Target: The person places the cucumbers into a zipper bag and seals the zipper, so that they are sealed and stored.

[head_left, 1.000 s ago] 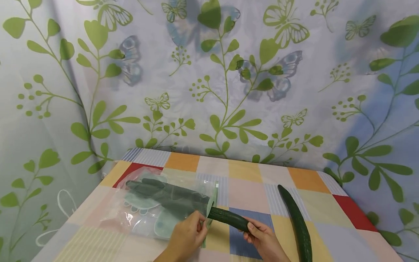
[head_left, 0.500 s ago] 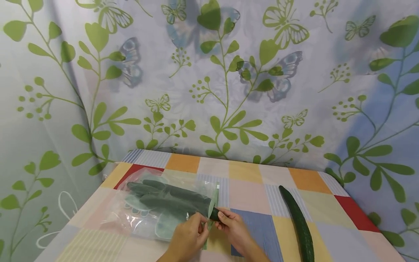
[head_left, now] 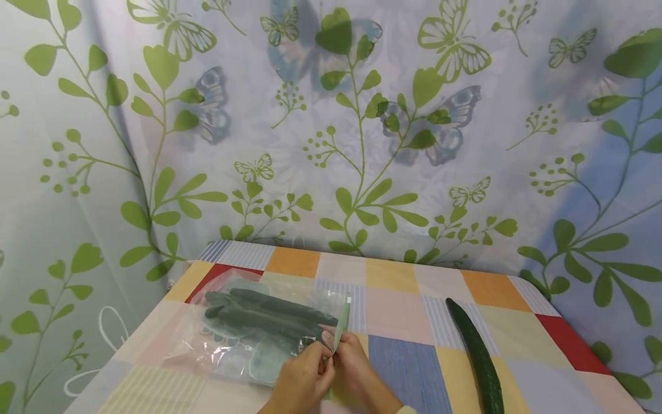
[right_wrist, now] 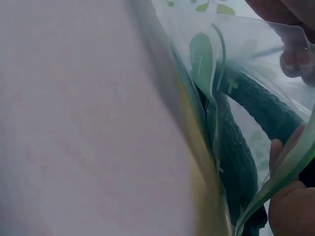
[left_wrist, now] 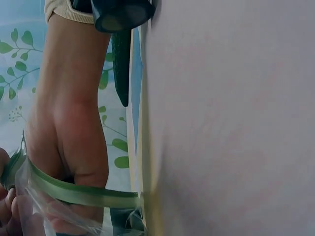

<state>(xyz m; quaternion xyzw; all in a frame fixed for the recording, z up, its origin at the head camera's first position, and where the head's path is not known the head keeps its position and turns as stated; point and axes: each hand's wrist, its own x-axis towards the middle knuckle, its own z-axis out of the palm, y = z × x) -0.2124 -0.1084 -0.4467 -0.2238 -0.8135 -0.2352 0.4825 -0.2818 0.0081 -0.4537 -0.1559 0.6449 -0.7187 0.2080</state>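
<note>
cucumber [head_left: 281, 326] has slid inside the bag [head_left: 343, 322] that left grip [head_left: 302, 376] pinches (right grip [head_left: 359, 362], cannot tell).

- On my feed the bag [head_left: 199, 348] reads as clear plastic film, glossy and creased.
- Its zip strip [head_left: 343, 323]: smooth plastic.
- I see rough, bumpy skin on the bagged cucumbers [right_wrist: 238, 157].
- The loose cucumber [head_left: 476, 353] has a slight sheen.
- Tablecloth [head_left: 403, 368]: matt.
- Cuff [left_wrist: 71, 14]: matt ribbed cloth.
</note>
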